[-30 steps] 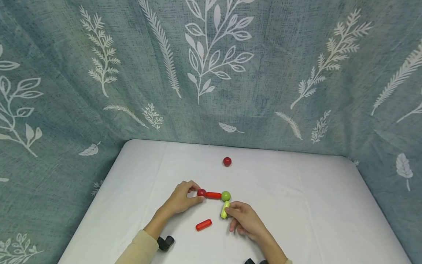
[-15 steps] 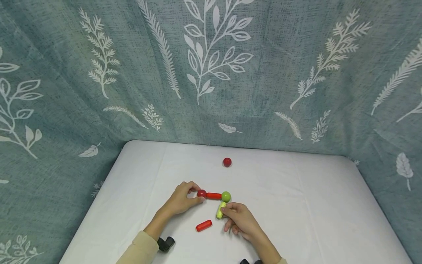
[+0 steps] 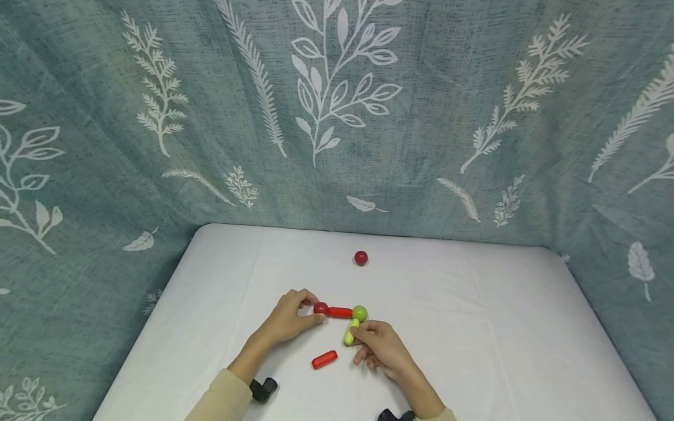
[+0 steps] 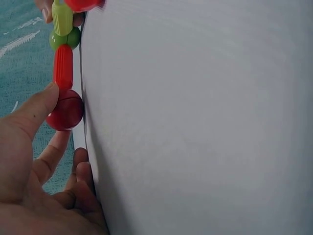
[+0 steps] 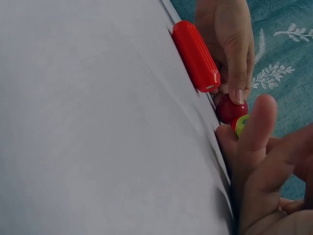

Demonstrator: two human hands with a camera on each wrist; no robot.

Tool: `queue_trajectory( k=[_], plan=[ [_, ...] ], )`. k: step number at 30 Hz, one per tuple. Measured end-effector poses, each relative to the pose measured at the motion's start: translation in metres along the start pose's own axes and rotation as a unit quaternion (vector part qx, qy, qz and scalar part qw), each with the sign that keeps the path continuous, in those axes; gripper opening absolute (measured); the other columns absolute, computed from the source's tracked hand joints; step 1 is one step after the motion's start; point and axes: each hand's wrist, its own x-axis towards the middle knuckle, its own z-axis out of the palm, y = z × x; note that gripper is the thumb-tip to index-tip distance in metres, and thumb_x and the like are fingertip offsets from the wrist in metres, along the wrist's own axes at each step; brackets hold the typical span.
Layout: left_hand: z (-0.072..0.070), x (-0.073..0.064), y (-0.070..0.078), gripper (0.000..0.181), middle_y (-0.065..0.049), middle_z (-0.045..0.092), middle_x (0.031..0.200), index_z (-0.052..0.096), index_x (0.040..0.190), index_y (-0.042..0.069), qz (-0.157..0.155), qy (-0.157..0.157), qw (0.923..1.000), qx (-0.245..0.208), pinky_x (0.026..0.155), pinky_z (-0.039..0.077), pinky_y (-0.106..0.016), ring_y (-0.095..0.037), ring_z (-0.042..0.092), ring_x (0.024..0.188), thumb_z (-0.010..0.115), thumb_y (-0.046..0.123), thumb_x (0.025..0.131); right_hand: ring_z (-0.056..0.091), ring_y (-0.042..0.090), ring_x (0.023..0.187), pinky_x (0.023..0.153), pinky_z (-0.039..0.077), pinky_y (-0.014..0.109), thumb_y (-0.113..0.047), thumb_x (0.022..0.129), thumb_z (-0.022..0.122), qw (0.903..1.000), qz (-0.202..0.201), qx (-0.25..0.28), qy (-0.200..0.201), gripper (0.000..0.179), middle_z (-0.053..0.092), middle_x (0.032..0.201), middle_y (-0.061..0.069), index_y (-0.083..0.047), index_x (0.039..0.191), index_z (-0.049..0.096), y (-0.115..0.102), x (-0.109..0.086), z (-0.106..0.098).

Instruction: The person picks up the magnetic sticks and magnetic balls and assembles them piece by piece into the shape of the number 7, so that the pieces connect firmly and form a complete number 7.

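My left hand pinches a dark red ball between thumb and fingers. From that ball a red ribbed rod runs to a green ball, end to end in a line. My right hand pinches a yellow-green rod, whose far end meets the near side of the green ball at an angle to the red rod. In the right wrist view my fingers hide most of the yellow-green rod. A second red rod lies loose on the table between the two forearms.
Another dark red ball rests farther back on the white table. A teal leaf-print cloth hangs behind and beside the table. Black devices sit at both wrists.
My right hand has moved slightly left, swinging the near end of the yellow-green rod left beneath the green ball. The left hand keeps its pinch on the dark red ball.
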Motion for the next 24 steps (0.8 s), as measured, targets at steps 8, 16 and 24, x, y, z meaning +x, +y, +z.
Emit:
queue_trajectory(
  k=[8, 16, 24],
  plan=[
    [-0.001, 0.0, -0.001, 0.037, -0.001, 0.058, 0.109, 0.066, 0.112, 0.019, -0.008, 0.001, 1.0, 0.001, 0.087, 0.048, -0.042, -0.02, 0.052, 0.104, 0.08, 0.04, 0.085, 0.065, 0.012, 0.052, 0.041, 0.045, 0.018, -0.022, 0.099, 0.065, 1.0, -0.001, 0.002, 0.007, 0.037, 0.07, 0.094, 0.016, 0.012, 0.114, 0.058, 0.002, 0.003, 0.001],
    [-0.007, -0.02, 0.004, 0.059, -0.004, 0.059, 0.118, 0.056, 0.133, 0.013, -0.012, 0.005, 0.9995, -0.029, 0.089, 0.049, -0.044, -0.021, 0.055, 0.107, 0.077, 0.043, 0.087, 0.066, 0.013, 0.053, 0.041, 0.046, 0.019, -0.022, 0.099, 0.064, 1.0, 0.001, 0.0, 0.005, 0.035, 0.07, 0.091, 0.016, 0.01, 0.111, 0.059, 0.002, 0.002, 0.003],
    [-0.003, -0.051, 0.016, 0.047, -0.003, 0.057, 0.116, 0.061, 0.126, 0.019, 0.014, -0.024, 0.9974, -0.066, 0.085, 0.048, -0.042, -0.022, 0.054, 0.107, 0.075, 0.044, 0.089, 0.067, 0.013, 0.055, 0.042, 0.047, 0.019, -0.022, 0.099, 0.064, 1.0, 0.003, 0.001, 0.007, 0.037, 0.069, 0.092, 0.017, 0.011, 0.113, 0.058, 0.0, -0.001, 0.0]
  ],
)
